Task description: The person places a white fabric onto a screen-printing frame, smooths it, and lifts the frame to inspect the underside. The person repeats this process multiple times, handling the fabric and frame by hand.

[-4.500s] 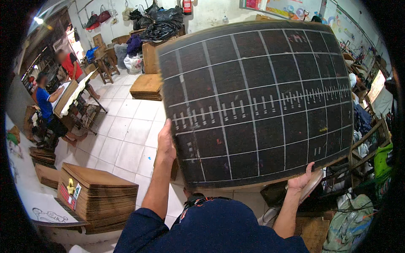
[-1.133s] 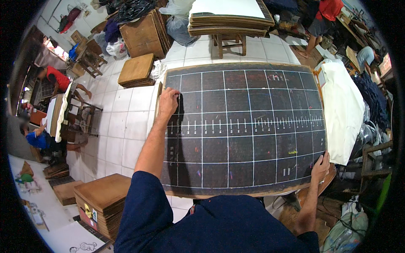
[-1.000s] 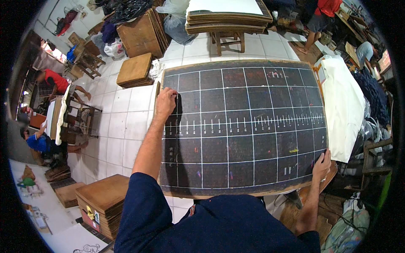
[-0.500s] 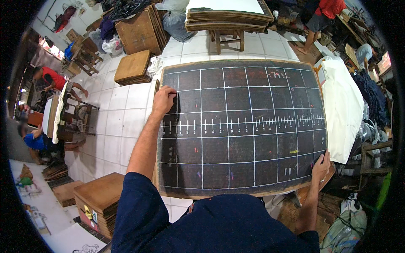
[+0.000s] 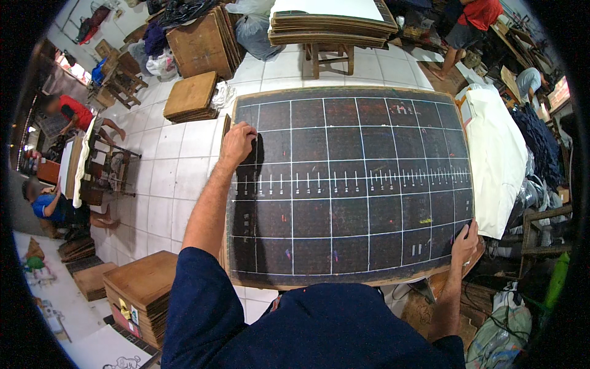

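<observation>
A large dark board (image 5: 350, 215) lies in front of me, ruled with a white grid and a row of short tick marks across its middle. My left hand (image 5: 238, 142) is closed at the board's left edge, its fingers curled over the upper part; their undersides are hidden. At the lower right corner, my right hand (image 5: 464, 243) grips the board's edge. Cream fabric (image 5: 495, 160) hangs beside the board's right side.
Stacked brown boards stand at the lower left (image 5: 140, 277), upper left (image 5: 190, 98) and on a stool straight ahead (image 5: 332, 29). Two people work at a table on the left (image 5: 69, 169). Plastic bags (image 5: 501, 332) lie at the lower right.
Both hands stay at the same edges of the board. The whole view has shifted slightly. On the left, the person in blue has leaned up a little.
</observation>
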